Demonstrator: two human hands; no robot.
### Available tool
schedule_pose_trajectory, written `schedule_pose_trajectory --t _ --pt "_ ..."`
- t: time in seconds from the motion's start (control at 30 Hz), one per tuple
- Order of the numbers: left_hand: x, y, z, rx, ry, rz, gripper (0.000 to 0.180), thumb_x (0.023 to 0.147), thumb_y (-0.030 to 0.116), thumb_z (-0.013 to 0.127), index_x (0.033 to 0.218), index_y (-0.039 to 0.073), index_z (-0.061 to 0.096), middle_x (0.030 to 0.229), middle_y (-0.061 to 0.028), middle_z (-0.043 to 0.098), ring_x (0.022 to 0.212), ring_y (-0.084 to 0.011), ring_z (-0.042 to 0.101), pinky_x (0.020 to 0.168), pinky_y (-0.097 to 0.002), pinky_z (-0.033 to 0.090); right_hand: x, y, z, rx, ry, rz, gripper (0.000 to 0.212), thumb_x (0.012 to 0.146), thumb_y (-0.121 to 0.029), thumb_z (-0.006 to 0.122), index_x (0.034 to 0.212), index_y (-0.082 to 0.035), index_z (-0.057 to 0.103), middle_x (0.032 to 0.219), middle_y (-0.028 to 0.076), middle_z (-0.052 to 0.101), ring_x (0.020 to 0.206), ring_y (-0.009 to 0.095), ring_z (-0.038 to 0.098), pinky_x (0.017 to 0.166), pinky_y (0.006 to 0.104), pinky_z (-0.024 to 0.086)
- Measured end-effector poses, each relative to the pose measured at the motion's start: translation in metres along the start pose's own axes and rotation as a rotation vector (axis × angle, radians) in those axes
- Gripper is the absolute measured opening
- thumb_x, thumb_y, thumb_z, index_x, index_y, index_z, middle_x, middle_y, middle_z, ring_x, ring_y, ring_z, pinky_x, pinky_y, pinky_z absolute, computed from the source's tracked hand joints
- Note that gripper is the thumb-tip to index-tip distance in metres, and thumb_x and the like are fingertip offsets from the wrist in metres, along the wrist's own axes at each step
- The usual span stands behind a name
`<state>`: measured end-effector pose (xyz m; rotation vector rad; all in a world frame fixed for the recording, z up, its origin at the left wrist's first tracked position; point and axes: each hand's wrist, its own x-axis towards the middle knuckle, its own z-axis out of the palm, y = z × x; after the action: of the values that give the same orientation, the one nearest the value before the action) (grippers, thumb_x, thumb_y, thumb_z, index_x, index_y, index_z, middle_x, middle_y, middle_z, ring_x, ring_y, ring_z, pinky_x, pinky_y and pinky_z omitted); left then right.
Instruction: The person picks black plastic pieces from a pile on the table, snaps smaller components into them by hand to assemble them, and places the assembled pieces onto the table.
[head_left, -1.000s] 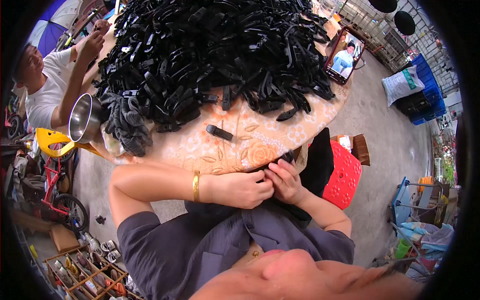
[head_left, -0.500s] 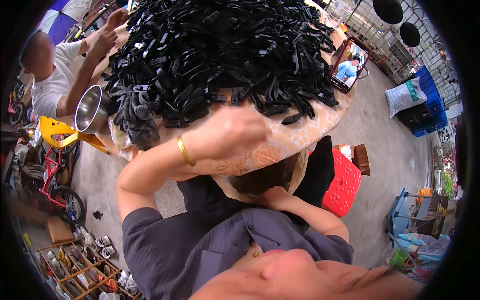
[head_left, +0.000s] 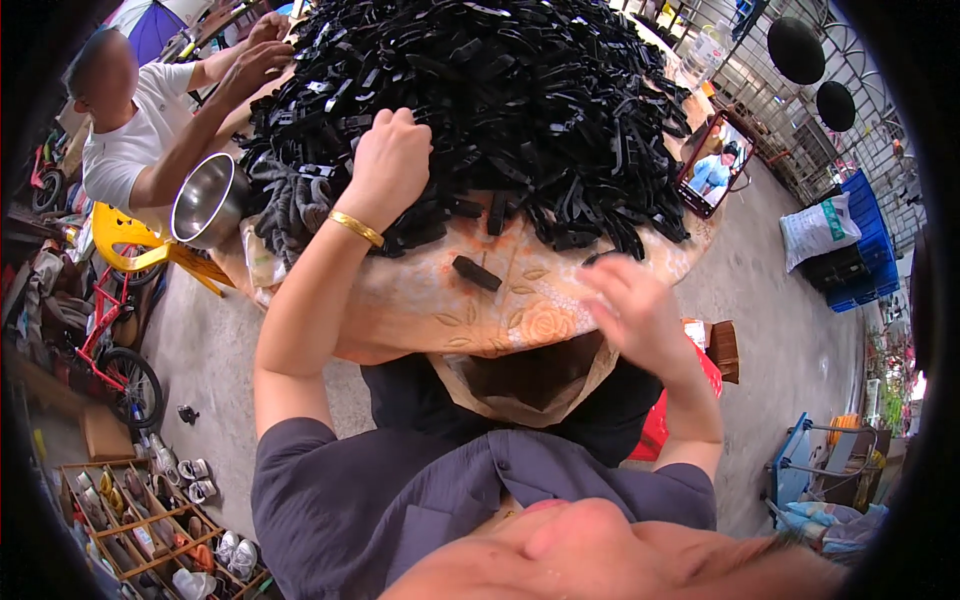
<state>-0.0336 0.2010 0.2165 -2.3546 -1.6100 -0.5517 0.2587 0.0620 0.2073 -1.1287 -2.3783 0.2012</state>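
Note:
A large heap of small, long black plastic pieces [head_left: 520, 110] covers most of the round table. My left hand [head_left: 390, 165], a gold bangle at its wrist, reaches to the near left side of the heap with fingers curled in; what they hold, if anything, is hidden. My right hand [head_left: 640, 310] hovers over the table's near right edge, slightly blurred, its fingers apart just below some black pieces at the heap's edge. One loose black piece [head_left: 477, 272] lies on the patterned tablecloth [head_left: 400, 310] between my hands. Below the edge, an open-mouthed bag [head_left: 455, 385] rests at my lap.
A steel bowl [head_left: 205, 205] and grey knitted gloves [head_left: 290, 205] lie to the left, near a yellow chair [head_left: 125, 240]. Another person [head_left: 140, 130] works at the far left. A propped phone [head_left: 715, 165] stands at the right edge. A red stool [head_left: 655, 425] is beside me.
My left hand has moved from above the near edge up to the heap. My right hand has risen from the bag's rim to the table edge. The loose piece is now visible.

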Motion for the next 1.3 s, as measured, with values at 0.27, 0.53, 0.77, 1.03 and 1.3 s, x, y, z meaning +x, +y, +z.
schedule_pose_trajectory --t 0.27,0.53,0.77,1.03,1.3 --pt "0.003 -0.001 0.010 -0.114 0.073 0.010 0.006 0.077 0.009 0.062 0.080 0.003 0.064 0.086 -0.0104 0.056 0.089 -0.0287 0.054 0.073 -0.0390 0.048 0.050 0.046 0.034 -0.210 0.052 -0.127 0.028 0.072 0.001 0.057 0.099 -0.004 0.056 0.099 0.013 0.054 0.086 0.029 0.058 0.071 0.0346 0.050" --pt "0.002 0.016 0.011 -0.218 0.239 0.036 0.011 0.077 0.002 0.051 0.087 0.002 0.056 0.077 -0.0149 0.062 0.077 -0.0322 0.056 0.069 -0.0401 0.048 0.102 0.055 0.049 -0.127 0.119 -0.160 0.026 0.074 -0.006 0.066 0.100 -0.005 0.059 0.086 0.009 0.056 0.079 0.028 0.058 0.067 0.0370 0.049" --pt "0.005 0.016 0.005 -0.925 0.293 -0.235 0.044 0.085 0.000 0.054 0.128 0.002 0.045 0.088 -0.0062 0.060 0.081 -0.0130 0.058 0.072 -0.0260 0.048 0.126 0.043 0.043 -0.290 -0.098 -0.164 0.027 0.065 -0.014 0.072 0.088 -0.006 0.060 0.086 0.008 0.052 0.083 0.026 0.058 0.070 0.0366 0.050" --pt "0.006 0.016 0.012 -1.666 0.124 -0.386 0.027 0.083 -0.004 0.056 0.109 0.000 0.051 0.092 -0.0035 0.058 0.088 -0.0106 0.059 0.084 -0.0275 0.052 0.154 0.049 0.019 0.149 -0.047 -0.006 0.025 0.065 -0.017 0.073 0.072 -0.003 0.055 0.065 0.009 0.057 0.061 0.021 0.057 0.058 0.0301 0.046" --pt "0.003 0.020 0.006 -1.364 -0.014 -0.307 0.017 0.084 -0.003 0.056 0.098 0.002 0.049 0.082 -0.0038 0.056 0.074 -0.0109 0.061 0.070 -0.0254 0.056 0.150 0.056 0.034 0.113 0.240 -0.116 0.022 0.071 -0.015 0.071 0.089 -0.005 0.063 0.084 0.009 0.060 0.076 0.028 0.060 0.065 0.0362 0.049"
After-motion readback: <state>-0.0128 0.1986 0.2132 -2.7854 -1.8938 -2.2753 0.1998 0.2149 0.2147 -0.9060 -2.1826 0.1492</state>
